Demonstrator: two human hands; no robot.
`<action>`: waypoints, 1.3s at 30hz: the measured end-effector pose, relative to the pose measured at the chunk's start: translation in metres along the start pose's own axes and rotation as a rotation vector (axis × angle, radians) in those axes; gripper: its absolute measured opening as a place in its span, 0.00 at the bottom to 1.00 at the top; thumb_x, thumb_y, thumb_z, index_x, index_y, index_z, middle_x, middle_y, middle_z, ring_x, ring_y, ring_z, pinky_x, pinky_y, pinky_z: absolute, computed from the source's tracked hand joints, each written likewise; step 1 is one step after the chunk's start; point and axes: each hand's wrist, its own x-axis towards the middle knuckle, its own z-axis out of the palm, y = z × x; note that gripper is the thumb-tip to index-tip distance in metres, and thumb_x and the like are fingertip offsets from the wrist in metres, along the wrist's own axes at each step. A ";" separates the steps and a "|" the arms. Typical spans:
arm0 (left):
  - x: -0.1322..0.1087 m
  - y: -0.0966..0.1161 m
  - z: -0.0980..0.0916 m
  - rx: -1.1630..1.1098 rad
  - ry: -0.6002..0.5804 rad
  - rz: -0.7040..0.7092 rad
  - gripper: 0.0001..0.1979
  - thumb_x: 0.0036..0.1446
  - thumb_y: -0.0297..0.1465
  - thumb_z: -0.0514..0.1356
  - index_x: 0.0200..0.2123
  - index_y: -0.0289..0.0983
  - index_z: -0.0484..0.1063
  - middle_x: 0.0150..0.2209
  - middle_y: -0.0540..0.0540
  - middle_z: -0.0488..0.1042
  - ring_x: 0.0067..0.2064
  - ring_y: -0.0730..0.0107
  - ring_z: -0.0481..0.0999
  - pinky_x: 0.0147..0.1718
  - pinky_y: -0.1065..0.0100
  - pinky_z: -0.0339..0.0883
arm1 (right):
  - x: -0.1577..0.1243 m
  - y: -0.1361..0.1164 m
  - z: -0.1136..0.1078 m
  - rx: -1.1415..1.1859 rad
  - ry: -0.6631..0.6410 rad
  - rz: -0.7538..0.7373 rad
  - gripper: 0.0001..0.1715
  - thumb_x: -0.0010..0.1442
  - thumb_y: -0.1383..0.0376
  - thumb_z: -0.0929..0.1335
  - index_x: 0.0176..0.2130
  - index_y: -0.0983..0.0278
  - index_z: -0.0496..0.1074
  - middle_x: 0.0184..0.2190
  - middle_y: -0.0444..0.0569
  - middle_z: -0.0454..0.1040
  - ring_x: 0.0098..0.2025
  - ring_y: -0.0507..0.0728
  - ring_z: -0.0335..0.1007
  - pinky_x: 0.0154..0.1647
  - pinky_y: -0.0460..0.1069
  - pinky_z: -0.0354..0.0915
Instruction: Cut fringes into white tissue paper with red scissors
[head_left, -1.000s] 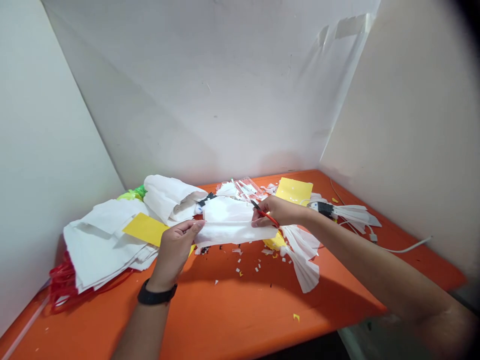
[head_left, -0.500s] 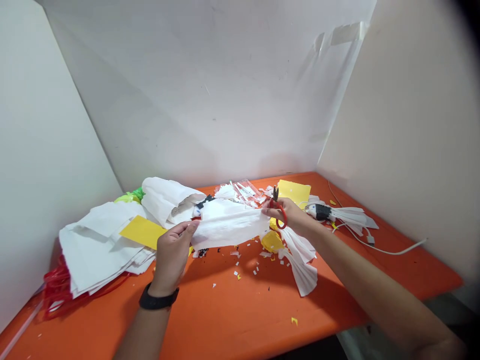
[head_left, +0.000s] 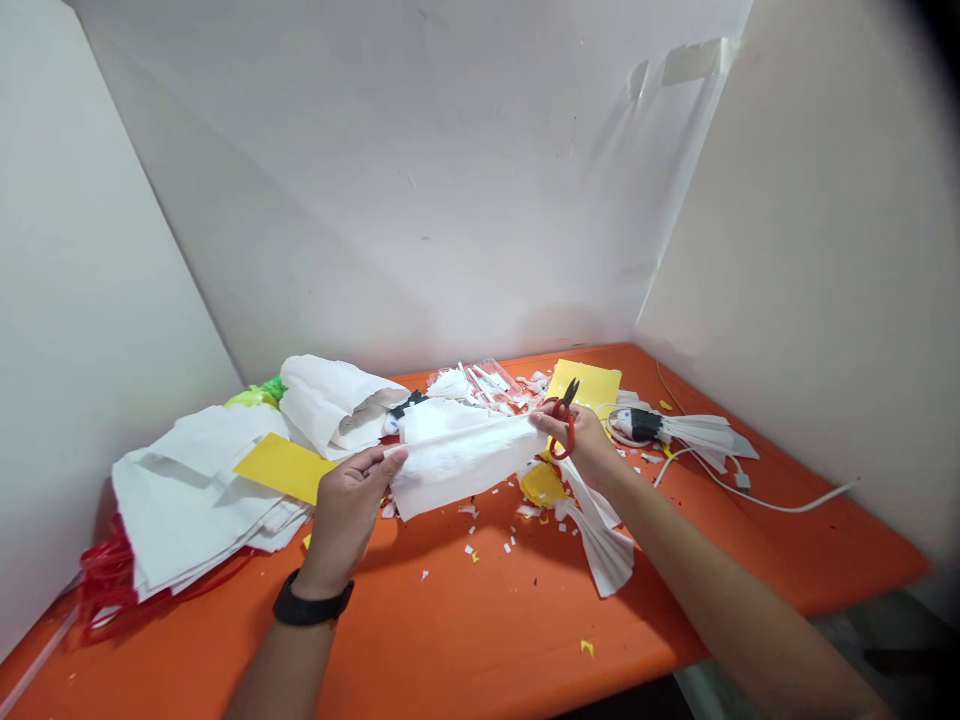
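Observation:
A strip of thin white paper (head_left: 465, 465) is stretched above the table between my two hands. My left hand (head_left: 352, 500), with a black band at its wrist, pinches the strip's left end between thumb and fingers. At the other end my right hand (head_left: 574, 435) pinches the paper's upper corner. Red-handled scissors (head_left: 562, 430) also hang in my right hand, dark blades pointing up. Beneath and to the right lie a yellow paper piece (head_left: 543, 485) and pleated white paper (head_left: 604, 550).
White sheets (head_left: 187, 500) are stacked at left with yellow paper (head_left: 285, 467) on top. A rolled white paper (head_left: 330, 400) lies behind. At right are a black-and-white paper figure (head_left: 645, 425) and a white cable (head_left: 795, 507). Scraps dot the orange table (head_left: 450, 640); walls enclose it.
The paper strip has tilted, its left end hanging slightly lower. The scissors have turned in my right hand so their blades lean to the right. Both hands keep their hold.

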 end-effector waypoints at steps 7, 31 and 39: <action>-0.005 0.000 0.012 0.098 -0.005 0.025 0.21 0.50 0.47 0.70 0.38 0.36 0.81 0.28 0.51 0.77 0.29 0.70 0.71 0.26 0.74 0.64 | -0.005 0.011 0.012 0.004 0.166 -0.083 0.20 0.55 0.50 0.74 0.34 0.64 0.73 0.29 0.43 0.70 0.32 0.53 0.63 0.37 0.48 0.60; -0.011 -0.002 0.017 0.042 0.053 0.141 0.16 0.56 0.45 0.66 0.31 0.37 0.76 0.22 0.55 0.66 0.25 0.74 0.61 0.22 0.74 0.56 | 0.000 0.017 0.003 -0.143 0.218 -0.232 0.20 0.57 0.50 0.74 0.35 0.65 0.78 0.33 0.50 0.78 0.36 0.57 0.72 0.40 0.51 0.65; -0.018 0.009 0.021 0.305 0.027 0.217 0.16 0.57 0.44 0.65 0.35 0.37 0.83 0.32 0.48 0.81 0.35 0.63 0.75 0.33 0.71 0.67 | -0.006 -0.016 -0.014 -0.318 0.123 -0.269 0.20 0.58 0.51 0.74 0.43 0.61 0.81 0.40 0.51 0.80 0.43 0.60 0.74 0.48 0.53 0.66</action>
